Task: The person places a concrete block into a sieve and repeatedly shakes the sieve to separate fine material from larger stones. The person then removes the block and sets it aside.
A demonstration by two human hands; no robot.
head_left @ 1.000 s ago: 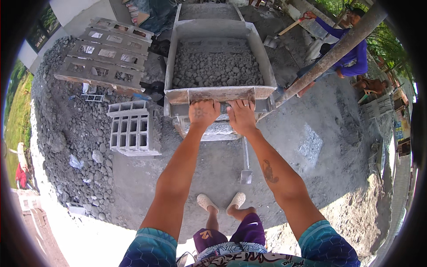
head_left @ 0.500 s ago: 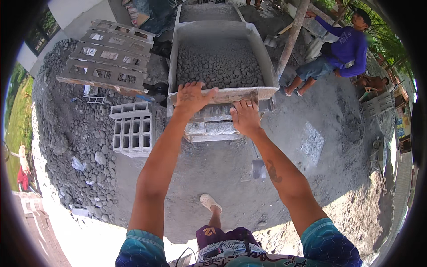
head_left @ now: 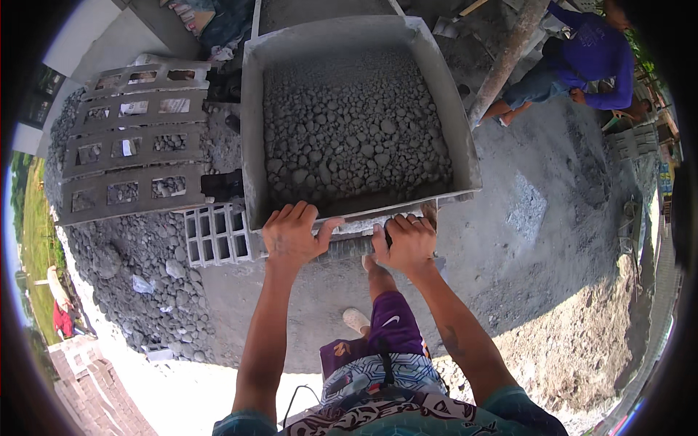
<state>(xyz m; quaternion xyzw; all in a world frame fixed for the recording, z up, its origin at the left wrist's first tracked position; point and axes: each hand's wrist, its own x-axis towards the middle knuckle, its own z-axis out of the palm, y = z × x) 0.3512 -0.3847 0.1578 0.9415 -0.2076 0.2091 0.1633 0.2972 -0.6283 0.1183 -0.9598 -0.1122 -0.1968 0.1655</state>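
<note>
A large grey rectangular box (head_left: pixel 465 138), its walls dusted with cement-coloured grit, lies in front of me with rounded gravel stones (head_left: pixel 356 131) spread over its bottom. At the near left corner my left hand (head_left: pixel 292 236) has its fingers bent over the rim and its thumb pointing right. Farther right along the same edge, my right hand (head_left: pixel 407 243) is curled, with the knuckles up; its fingertips are partly hidden. Below the near edge a pale block support (head_left: pixel 374 224) shows between my hands.
Left of the box stand stacked hollow concrete blocks (head_left: pixel 217 234) and a row of slabs with square holes (head_left: pixel 134 152). A gravel heap (head_left: pixel 138 291) spreads beneath them. A slanted pole (head_left: pixel 509 62) rises at right, beside a person in a purple top (head_left: pixel 600 62).
The box has come toward me and fills more of the view, with its near edge lower and the stones showing more plainly. Both hands moved with it. One foot has stepped forward.
</note>
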